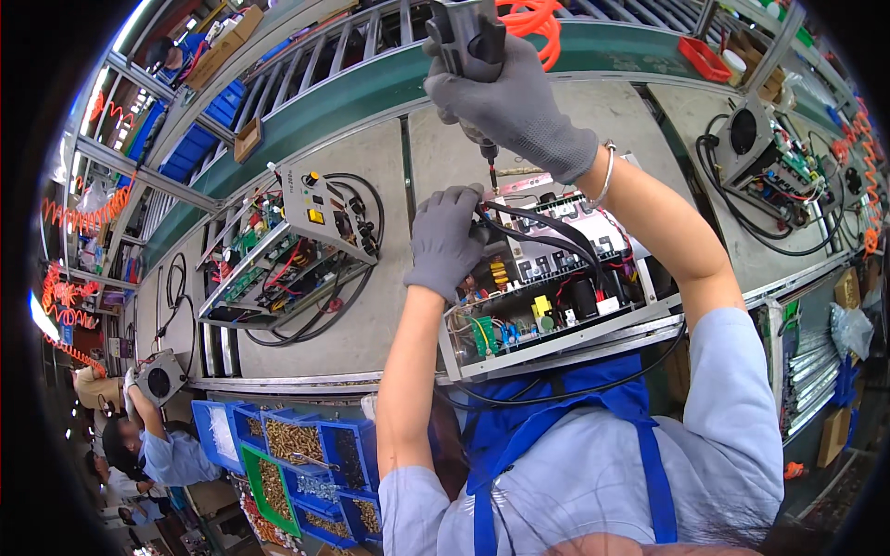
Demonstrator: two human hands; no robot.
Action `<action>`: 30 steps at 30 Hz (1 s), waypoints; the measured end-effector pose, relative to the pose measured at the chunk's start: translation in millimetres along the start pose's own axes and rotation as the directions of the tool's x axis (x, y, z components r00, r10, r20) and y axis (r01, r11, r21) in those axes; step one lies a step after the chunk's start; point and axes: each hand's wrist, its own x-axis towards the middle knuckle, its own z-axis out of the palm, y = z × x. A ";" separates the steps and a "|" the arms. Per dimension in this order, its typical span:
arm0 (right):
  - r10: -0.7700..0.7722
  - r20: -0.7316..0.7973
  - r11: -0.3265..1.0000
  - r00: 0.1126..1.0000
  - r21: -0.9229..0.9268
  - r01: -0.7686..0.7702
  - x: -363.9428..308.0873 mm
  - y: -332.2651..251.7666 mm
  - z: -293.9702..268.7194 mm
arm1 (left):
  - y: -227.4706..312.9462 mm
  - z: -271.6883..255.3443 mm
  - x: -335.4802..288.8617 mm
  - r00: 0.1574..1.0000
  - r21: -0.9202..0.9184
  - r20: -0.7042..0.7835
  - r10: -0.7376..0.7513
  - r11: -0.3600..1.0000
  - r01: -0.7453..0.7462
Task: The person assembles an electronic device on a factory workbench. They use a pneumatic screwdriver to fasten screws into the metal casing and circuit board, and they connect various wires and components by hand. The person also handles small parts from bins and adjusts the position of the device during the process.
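My right hand, in a grey glove, is wrapped round a power screwdriver. The tool points down, and its bit meets the far left part of an open metal chassis packed with circuit boards. My left hand, also gloved in grey, is at the chassis's left side. Its fingers are closed by the ends of thick black cables, close to the bit; the fingertips are partly hidden. The cables arch over the black parts and boards inside. A screw under the bit is too small to make out.
Another open electronic unit with coiled black cable stands to the left, and one more to the right. Blue bins of brass-coloured hardware sit lower left beside a green bin. A green conveyor runs behind; a co-worker is at far left.
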 end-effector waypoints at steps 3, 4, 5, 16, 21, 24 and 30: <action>-0.069 0.007 0.997 0.998 -0.027 0.069 5.6 7.6 4.0 | -0.1 1.0 3.3 1.000 -0.034 -0.001 -0.020 0.999 0.020; -0.101 0.012 0.992 0.995 -0.076 0.102 8.3 11.2 3.9 | 0.6 0.6 4.3 1.000 -0.033 0.001 -0.026 0.999 0.026; -0.133 0.017 0.983 0.991 -0.125 0.134 9.9 13.0 4.3 | 1.0 0.3 4.8 0.999 -0.033 0.006 -0.031 0.999 0.032; 0.061 0.045 0.948 0.997 -0.314 -0.044 40.0 17.3 14.6 | -1.6 4.7 8.5 1.000 -0.021 0.011 -0.001 1.000 0.002; 0.124 0.141 0.971 0.982 -0.223 -0.090 32.5 6.2 11.7 | -3.8 4.8 6.8 1.000 -0.011 -0.019 0.001 1.000 -0.001; 0.035 0.096 0.963 0.995 -0.271 -0.008 30.6 14.1 15.9 | -2.9 4.1 6.5 1.000 -0.014 -0.005 -0.002 1.000 0.002; -0.058 0.109 0.943 0.992 -0.321 0.090 28.8 13.8 25.5 | -1.5 5.3 7.9 1.000 -0.003 -0.015 -0.010 1.000 0.010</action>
